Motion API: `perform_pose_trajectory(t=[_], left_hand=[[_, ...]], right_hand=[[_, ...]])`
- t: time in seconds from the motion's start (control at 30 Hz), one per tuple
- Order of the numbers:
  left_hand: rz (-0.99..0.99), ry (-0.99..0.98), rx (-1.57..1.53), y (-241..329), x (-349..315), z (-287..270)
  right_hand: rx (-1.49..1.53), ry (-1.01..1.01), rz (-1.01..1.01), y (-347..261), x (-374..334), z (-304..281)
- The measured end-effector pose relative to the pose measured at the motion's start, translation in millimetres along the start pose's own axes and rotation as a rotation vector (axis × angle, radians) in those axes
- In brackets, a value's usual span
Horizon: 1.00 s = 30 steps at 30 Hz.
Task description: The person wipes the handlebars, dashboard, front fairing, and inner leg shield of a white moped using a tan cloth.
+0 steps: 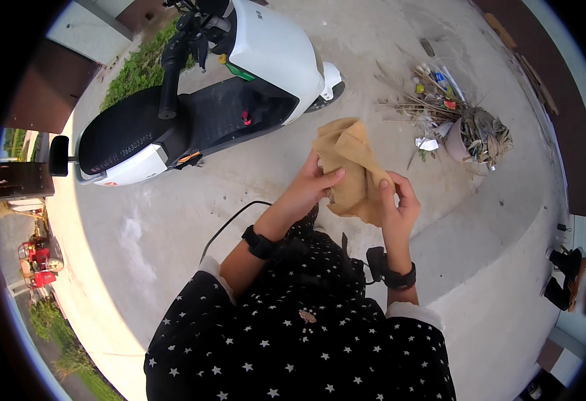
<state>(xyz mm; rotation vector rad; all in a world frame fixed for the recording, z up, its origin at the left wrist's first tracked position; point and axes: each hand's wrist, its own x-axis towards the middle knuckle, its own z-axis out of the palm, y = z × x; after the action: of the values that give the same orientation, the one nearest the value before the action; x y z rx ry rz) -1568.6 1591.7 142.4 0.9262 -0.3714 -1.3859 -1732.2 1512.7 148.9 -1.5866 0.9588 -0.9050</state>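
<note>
A tan cloth (352, 167), creased and partly folded over, hangs between my two hands in front of me. My left hand (311, 185) grips its left side, with the thumb lying across the front of the fabric. On the other side my right hand (400, 204) pinches the cloth's right edge between thumb and fingers. The fingers behind the cloth are partly hidden. Ahead and to the left stands a white and black scooter (273, 50), apart from both hands.
Beyond my right hand, a pile of dry stalks and litter (433, 97) lies beside a tipped bucket (454, 142) stuffed with grey rags. Dark shoes (567, 267) are at the far right. A red vehicle (35, 260) stands outside at far left. Concrete floor (132, 227) surrounds me.
</note>
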Motion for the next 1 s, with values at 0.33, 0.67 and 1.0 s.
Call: perform_pose_trajectory(t=[0.33,0.67,1.0], left_hand=[[0.035,-0.089,-0.049,94,165,2],[0.053,-0.054,0.156,112,322,51],[0.016,0.149,0.137,116,510,112]], right_hand=[[0.219,0.078,0.128,20,187,-3],[-0.317,0.007,-0.407,2,331,4],[-0.557,-0.027,-0.453,60,520,-52]])
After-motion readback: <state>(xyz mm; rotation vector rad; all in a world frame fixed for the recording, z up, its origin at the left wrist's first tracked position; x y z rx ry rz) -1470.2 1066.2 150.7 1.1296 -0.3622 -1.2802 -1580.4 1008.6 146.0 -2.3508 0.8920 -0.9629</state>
